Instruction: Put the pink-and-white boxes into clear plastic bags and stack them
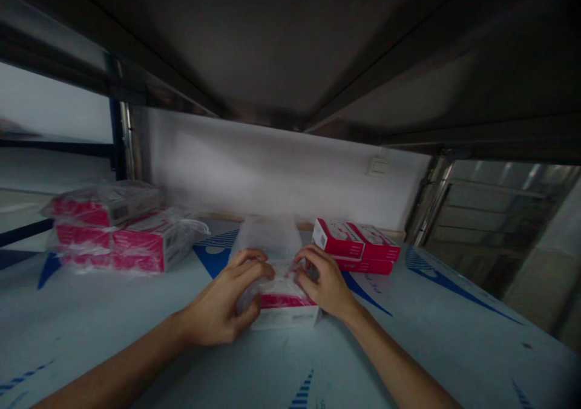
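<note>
A pink-and-white box (285, 315) lies flat on the shelf in front of me. A clear plastic bag (269, 236) covers its top and stretches back behind it. At the box's left side, my left hand (224, 303) has its fingers curled over the bag, with the thumb by the box's edge. My right hand (324, 282) pinches the bag's film above the right side of the box. The fingertips of both hands are partly hidden in the film.
To the left, several pink boxes (138, 245) sit stacked in clear plastic. Unwrapped pink-and-white boxes (356, 242) are stacked at the back right. A dark upper shelf (272, 46) hangs low overhead. Metal posts (433, 203) and a white wall (272, 167) bound the back.
</note>
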`<control>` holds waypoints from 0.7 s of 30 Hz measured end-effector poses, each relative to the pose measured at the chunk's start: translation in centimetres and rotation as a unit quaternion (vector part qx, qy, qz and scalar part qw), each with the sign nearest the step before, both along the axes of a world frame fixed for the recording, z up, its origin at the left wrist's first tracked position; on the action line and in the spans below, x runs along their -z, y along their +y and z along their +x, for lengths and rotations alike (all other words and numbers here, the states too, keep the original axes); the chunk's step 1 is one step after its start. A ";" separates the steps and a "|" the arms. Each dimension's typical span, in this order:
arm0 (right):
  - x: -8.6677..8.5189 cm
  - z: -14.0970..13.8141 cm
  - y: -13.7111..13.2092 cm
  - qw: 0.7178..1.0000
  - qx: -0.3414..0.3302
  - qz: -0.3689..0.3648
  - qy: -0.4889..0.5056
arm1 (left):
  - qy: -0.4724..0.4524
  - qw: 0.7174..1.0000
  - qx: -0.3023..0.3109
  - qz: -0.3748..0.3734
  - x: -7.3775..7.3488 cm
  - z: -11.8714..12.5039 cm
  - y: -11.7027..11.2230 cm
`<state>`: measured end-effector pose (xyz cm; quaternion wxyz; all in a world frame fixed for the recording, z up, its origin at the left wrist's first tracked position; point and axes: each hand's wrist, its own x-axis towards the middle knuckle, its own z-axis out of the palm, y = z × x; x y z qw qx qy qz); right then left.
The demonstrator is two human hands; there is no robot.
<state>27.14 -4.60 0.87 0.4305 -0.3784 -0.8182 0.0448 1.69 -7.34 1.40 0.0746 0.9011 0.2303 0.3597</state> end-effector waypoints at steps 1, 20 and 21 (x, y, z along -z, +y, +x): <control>-0.1 -0.1 -0.2 1.000 -0.014 0.007 0.001 | 0.010 1.000 0.004 0.001 -0.1 0.0 -0.1; -0.6 -1.1 -1.8 0.993 -0.084 -0.047 -0.062 | 0.002 0.997 -0.077 0.010 0.1 -0.1 0.7; -0.6 -1.1 -1.7 0.994 -0.087 -0.048 -0.054 | -0.002 0.997 -0.079 0.010 0.2 -0.2 0.9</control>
